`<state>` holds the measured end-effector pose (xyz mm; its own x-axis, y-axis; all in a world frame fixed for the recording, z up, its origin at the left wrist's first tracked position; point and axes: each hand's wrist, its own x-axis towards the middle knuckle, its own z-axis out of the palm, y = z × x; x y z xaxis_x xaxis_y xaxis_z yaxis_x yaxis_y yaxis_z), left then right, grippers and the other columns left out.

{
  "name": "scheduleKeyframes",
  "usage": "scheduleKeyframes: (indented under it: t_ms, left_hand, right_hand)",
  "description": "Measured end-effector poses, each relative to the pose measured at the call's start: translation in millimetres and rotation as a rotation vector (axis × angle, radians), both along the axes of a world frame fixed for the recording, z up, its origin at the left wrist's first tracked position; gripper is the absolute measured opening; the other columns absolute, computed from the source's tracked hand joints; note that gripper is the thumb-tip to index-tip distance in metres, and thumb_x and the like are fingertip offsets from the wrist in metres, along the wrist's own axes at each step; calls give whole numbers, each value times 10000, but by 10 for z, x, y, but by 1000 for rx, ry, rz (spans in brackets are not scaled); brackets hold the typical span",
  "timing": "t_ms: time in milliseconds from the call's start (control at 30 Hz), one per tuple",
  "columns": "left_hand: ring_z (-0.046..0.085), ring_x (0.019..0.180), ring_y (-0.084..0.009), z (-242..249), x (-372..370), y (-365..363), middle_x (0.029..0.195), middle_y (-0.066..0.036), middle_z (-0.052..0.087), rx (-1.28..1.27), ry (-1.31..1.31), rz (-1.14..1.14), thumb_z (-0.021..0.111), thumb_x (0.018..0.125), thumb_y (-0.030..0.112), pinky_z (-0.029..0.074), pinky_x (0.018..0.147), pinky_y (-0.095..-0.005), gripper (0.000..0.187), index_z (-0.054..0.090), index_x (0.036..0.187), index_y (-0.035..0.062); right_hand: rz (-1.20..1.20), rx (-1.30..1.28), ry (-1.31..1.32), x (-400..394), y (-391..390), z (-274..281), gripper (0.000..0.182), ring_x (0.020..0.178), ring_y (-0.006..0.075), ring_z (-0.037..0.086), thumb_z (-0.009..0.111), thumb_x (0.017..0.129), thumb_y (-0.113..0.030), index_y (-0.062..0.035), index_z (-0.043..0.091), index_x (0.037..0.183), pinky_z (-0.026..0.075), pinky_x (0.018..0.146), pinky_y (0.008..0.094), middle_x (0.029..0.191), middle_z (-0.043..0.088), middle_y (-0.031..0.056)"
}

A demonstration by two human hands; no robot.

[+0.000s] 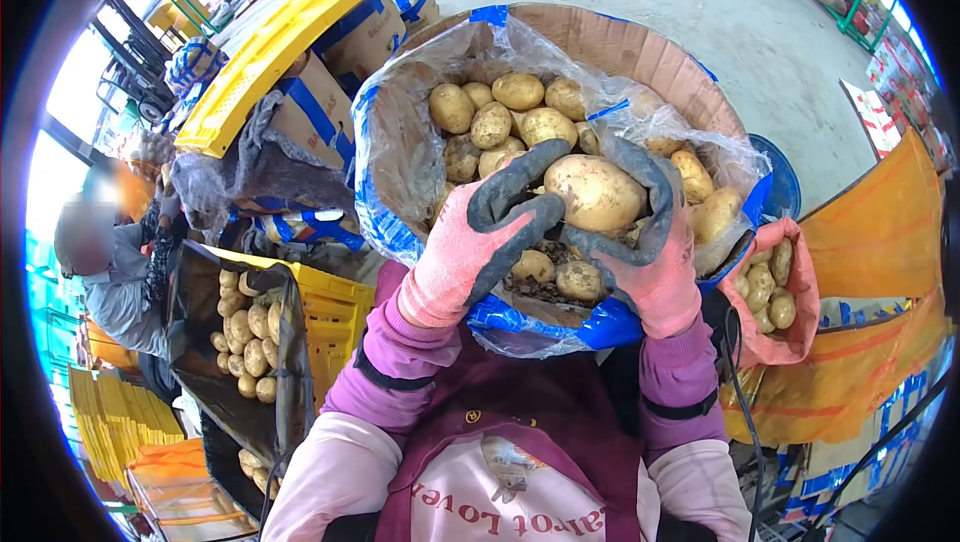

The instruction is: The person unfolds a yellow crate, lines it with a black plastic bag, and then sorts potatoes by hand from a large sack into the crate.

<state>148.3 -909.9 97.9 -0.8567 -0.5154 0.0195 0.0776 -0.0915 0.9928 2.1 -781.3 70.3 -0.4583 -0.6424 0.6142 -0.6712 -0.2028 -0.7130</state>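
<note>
Both my hands wear pink work gloves with dark grey palms and fingers. Between them is a large pale potato (595, 192), held above an open cardboard box (640, 47) lined with clear plastic (395, 132). My left hand (485, 232) grips the potato from its left side, thumb and fingers closed against it. On its right side my right hand (655, 242) presses with curled fingers. Several more potatoes (518, 92) lie in the box below and beyond my hands, with dark soil or debris among them.
To the left stands a yellow crate (335, 312) beside a dark-lined container of potatoes (250, 337). A pink sack (800, 342) holding potatoes is at the right, near a blue bucket (775, 177). Another person (125, 282) is at far left, by a yellow pallet (280, 52).
</note>
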Motion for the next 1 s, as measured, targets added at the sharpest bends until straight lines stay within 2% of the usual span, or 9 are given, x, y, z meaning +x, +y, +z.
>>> scheduleKeyframes:
  t_ms: [200,267,333,433,600,700,800,867,1000]
  left_hand:
    - [597,1065,-147,-113,-4,-54,1241,-104,615,-464,-6,143,569,938,60,482,915,-281,405,530,1333,-25]
    - [588,1104,-153,-40,-15,13,1241,-110,621,192,173,144,535,961,79,490,910,-290,377,533,1322,-31]
    - [588,1058,-107,-6,-54,33,1168,-63,649,374,236,215,624,943,168,481,905,-277,416,545,1311,-8]
    - [580,1064,-115,29,-28,55,1190,-52,634,-20,5,-67,687,906,206,476,934,-288,508,518,1338,-4]
    - [573,1077,-109,-45,-13,62,1179,-46,641,-161,116,86,687,898,161,467,947,-279,460,553,1304,-8]
    - [576,1076,-110,1,42,47,1184,-55,635,69,87,5,641,932,150,469,950,-281,436,535,1325,-5]
    - [597,1080,-150,-150,43,-46,1190,-84,633,-265,230,118,564,974,153,472,953,-295,418,500,1348,-22]
    - [594,1101,-184,-146,9,-9,1207,-105,625,20,173,161,645,899,119,467,972,-321,514,467,1358,-28]
    - [588,1150,-254,-247,89,-14,1241,-156,603,-427,18,-2,790,736,81,447,1006,-357,700,466,1352,1]
  right_hand:
    - [-12,4,159,51,4,-19,701,1179,361,523,853,663,-182,-51,537,1274,424,1000,461,1257,564,154]
    - [-12,-20,232,1,-5,-61,700,1194,371,513,838,676,-160,-50,520,1290,409,1024,473,1287,551,158]
    - [-32,-110,238,-17,-16,-77,723,1242,390,484,821,687,-135,-44,489,1322,386,1065,471,1336,522,173]
    - [111,-66,101,52,19,-67,786,1308,396,436,808,687,-107,-29,439,1376,352,1106,462,1383,488,189]
    - [321,-48,-177,25,26,-112,844,1352,328,415,820,725,-142,-7,380,1434,350,1109,407,1422,472,170]
    - [304,39,-118,-28,21,-77,813,1284,276,493,845,740,-233,-9,433,1404,388,1076,382,1376,520,163]
    - [380,17,-356,11,29,-111,713,1249,236,511,787,801,-175,4,440,1397,402,1056,360,1360,533,142]
    - [428,8,-507,40,53,-42,662,1237,219,510,743,824,-127,15,438,1395,405,1049,350,1351,536,136]
    - [446,80,-528,-7,82,-47,575,1205,187,509,610,846,20,41,428,1391,410,1036,327,1322,549,122]
